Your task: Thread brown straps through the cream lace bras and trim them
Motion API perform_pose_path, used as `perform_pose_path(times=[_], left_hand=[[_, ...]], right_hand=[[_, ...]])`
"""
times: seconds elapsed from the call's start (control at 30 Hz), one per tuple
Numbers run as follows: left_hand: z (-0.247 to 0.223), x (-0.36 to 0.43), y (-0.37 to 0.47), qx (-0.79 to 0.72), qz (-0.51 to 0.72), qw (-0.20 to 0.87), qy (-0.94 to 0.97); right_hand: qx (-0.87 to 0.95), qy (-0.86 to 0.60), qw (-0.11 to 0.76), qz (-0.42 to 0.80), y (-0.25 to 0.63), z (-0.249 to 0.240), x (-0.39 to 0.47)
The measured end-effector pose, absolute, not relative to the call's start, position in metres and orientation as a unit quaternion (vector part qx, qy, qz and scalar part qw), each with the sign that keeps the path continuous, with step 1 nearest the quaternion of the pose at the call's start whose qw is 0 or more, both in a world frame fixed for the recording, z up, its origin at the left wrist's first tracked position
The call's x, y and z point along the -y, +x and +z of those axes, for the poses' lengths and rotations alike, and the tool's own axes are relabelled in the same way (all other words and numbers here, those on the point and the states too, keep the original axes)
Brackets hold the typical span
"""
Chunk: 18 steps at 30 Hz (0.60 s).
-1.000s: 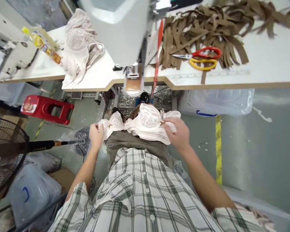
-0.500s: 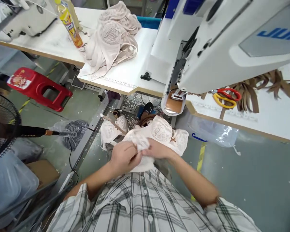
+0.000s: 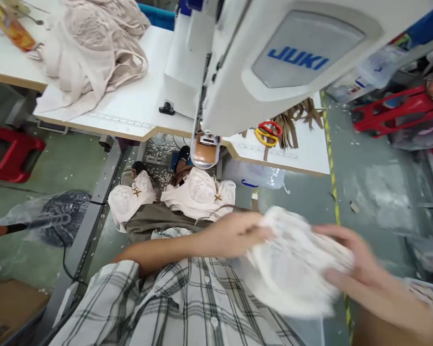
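A white lace bra piece, blurred by motion, hangs between my two hands at the right of the lap. My left hand pinches its left edge, with a thin brown strip near the fingers. Gripping the right side of the same piece is my right hand, thumb on top. Two more pale lace bra cups with brown bows lie on my lap: one at the left and one in the middle, just below the sewing machine's front end.
The large white sewing machine stands over the white table. A pile of beige bras, red and yellow scissors and brown strips lie on it. A red stool is at left; a clear bin sits below.
Both hands have moved from the lap's middle to the right, carrying the white lace piece, and are now farther apart. The view has turned right.
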<state>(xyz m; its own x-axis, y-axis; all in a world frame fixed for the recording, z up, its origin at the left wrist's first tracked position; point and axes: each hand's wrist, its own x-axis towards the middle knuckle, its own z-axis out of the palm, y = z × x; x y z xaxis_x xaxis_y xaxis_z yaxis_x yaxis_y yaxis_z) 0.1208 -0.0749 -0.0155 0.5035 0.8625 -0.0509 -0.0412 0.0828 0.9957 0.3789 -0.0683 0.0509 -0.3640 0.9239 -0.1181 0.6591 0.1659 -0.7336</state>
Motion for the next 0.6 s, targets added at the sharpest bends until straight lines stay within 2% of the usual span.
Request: perform_pose_path(times=[0.1, 0.17, 0.23, 0.3, 0.37, 0.43, 0.5, 0.6], left_hand=[[-0.065, 0.077, 0.119, -0.454, 0.282, 0.592, 0.603], [-0.087, 0.081, 0.117, -0.443, 0.225, 0.575, 0.650], [-0.097, 0.082, 0.114, -0.429, 0.181, 0.573, 0.674], [-0.099, 0.081, 0.111, -0.437, 0.148, 0.574, 0.676], [-0.098, 0.077, 0.106, -0.458, 0.121, 0.573, 0.669], [-0.097, 0.074, 0.095, -0.463, 0.100, 0.577, 0.666], [-0.095, 0.071, 0.078, -0.449, 0.077, 0.575, 0.680], [-0.090, 0.069, 0.045, -0.441, 0.056, 0.546, 0.710]], right_hand=[[0.672, -0.412, 0.054, 0.612, 0.365, -0.038, 0.055], [0.618, -0.373, 0.050, 0.690, 0.349, -0.089, 0.057], [0.576, -0.392, 0.085, 0.712, 0.330, -0.121, 0.064], [0.501, -0.458, 0.159, 0.717, 0.314, -0.132, 0.070], [0.405, -0.518, 0.235, 0.716, 0.305, -0.130, 0.069], [0.346, -0.544, 0.272, 0.714, 0.308, -0.122, 0.062], [0.328, -0.556, 0.300, 0.702, 0.321, -0.118, 0.050], [0.299, -0.574, 0.390, 0.654, 0.355, -0.125, 0.027]])
